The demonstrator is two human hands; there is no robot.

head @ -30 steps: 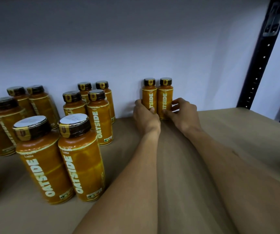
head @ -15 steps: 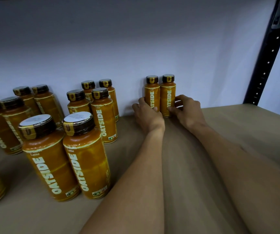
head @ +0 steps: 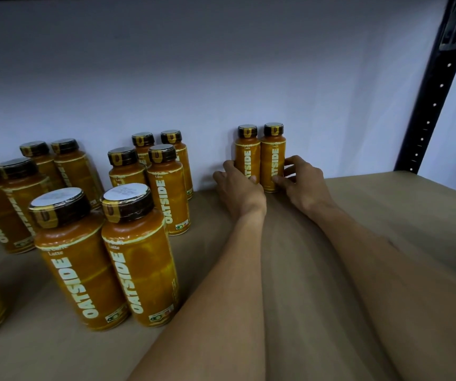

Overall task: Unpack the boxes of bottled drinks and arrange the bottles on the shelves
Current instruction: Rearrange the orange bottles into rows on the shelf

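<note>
While both arms reached to the back of the tan wooden shelf in the head view, the left hand curled round one orange plastic OATSIDE bottle with a dark cap and the right hand pinched its twin, both upright, touching, by the pale wall. Placing seemed nearly done; the next move called for a clean release, then fetching more.
</note>
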